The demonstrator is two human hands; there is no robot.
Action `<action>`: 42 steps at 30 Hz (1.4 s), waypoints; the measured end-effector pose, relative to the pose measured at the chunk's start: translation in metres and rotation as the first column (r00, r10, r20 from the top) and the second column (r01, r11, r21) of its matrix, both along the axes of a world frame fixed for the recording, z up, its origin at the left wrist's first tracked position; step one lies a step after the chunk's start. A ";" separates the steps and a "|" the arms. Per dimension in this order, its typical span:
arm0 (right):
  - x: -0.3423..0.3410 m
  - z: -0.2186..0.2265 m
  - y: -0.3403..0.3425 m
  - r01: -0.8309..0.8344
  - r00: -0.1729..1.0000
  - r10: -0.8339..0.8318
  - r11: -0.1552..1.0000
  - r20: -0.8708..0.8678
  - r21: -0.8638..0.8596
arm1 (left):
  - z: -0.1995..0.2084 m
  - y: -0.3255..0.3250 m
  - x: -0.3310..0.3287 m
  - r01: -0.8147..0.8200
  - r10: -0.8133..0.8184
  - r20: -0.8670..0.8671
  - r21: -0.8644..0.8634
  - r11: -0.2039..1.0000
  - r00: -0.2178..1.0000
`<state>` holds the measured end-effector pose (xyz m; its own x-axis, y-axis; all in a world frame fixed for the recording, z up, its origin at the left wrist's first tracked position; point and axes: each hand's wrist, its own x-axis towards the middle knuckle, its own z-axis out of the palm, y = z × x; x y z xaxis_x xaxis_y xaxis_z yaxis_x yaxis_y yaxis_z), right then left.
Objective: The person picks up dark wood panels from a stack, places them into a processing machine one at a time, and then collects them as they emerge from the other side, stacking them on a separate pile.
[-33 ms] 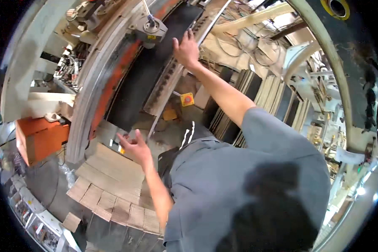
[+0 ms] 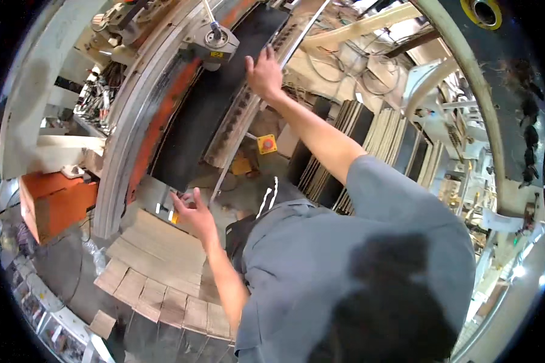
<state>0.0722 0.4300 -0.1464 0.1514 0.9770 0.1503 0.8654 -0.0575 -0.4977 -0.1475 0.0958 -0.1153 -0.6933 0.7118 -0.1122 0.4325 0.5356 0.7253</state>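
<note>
My right hand [image 2: 263, 72] rests flat, fingers loosely together, on the far edge of the long black sheet [image 2: 215, 109]. My left hand [image 2: 195, 212] hovers with fingers spread at the sheet's near end, above the wooden slats [image 2: 157, 257].

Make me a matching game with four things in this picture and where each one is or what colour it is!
Things:
1. Black belt
2. Orange box
3. Yellow button box
4. Wooden boards

Places or colours:
A. Small, with a red knob on top
B. Stacked under the nearer hand
C. Long and dark, running up beside the far hand
D. At the far left of the picture

Pairs: 1-C, 2-D, 3-A, 4-B
</note>
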 end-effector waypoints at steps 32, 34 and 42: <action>-0.013 -0.013 -0.010 0.023 0.993 -0.012 0.995 -0.118 0.095 | -0.027 -0.004 -0.013 0.131 -0.132 0.003 0.105 0.986 0.991; -0.013 -0.008 -0.010 0.018 0.987 -0.008 0.998 -0.159 0.062 | -0.028 -0.003 -0.012 0.119 -0.119 -0.005 0.100 0.988 0.993; -0.006 -0.020 -0.009 -0.005 0.991 0.016 0.997 -0.134 0.082 | -0.030 -0.009 -0.016 0.154 -0.154 -0.009 0.055 0.986 0.988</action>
<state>0.0660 0.4208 -0.1661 0.1651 0.9639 0.2088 0.7908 -0.0029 -0.6120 -0.1639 0.0866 -0.1452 -0.5753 0.8152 -0.0665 0.5102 0.4212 0.7499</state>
